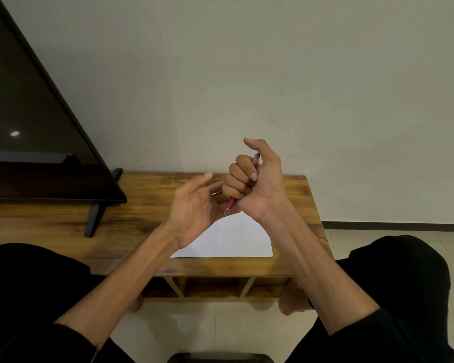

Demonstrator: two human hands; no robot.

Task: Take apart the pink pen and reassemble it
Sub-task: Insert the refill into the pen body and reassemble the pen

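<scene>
The slim pink plastic pen (231,203) is held in the closed grip of the right hand (257,184), fingers wrapped round its barrel, thumb raised clear. Its long axis is tilted, the clear tip pointed down and left, the top end up by the thumb. The left hand (194,208) is held open and empty just beside the tip, nearer to it. Below, a white paper sheet (228,242) is seen on the brown wooden desk (147,205).

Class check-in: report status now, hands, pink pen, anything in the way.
Right hand fisted round pink pen, tip pointing down. Left hand open, fingers near the tip. Both above white paper on wooden table. Nothing blocking.
</scene>
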